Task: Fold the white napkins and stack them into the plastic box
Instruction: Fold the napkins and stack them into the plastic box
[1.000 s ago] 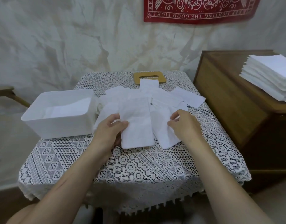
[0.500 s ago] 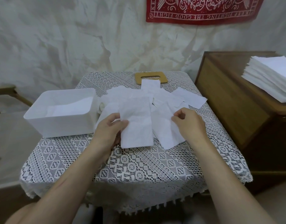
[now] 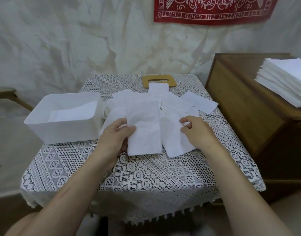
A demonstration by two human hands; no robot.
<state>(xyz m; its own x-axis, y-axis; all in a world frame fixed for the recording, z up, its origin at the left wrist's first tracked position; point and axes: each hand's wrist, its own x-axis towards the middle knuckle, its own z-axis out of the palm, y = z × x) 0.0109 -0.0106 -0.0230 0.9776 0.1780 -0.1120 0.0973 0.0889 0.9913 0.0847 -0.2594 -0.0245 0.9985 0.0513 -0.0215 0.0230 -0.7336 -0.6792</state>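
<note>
Napkin (image 3: 143, 132) runs near-to-far, left hand (image 3: 114, 137) gripping it, right hand (image 3: 195, 132) pinching its neighbour (image 3: 173, 142)

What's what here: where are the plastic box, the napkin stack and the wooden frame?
plastic box (image 3: 64, 132), head view, front wall.
napkin stack (image 3: 289, 71), head view, top sheet.
wooden frame (image 3: 145, 81), head view, left side.

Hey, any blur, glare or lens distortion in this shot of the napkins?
Head view: soft even light, with faint shadows beside the left hand and right hand; the white napkins and plastic box look washed out, folds hard to read; the lace tablecloth is sharp, the red banner slightly smeared; wide-angle stretch bows the wooden cabinet.
</note>
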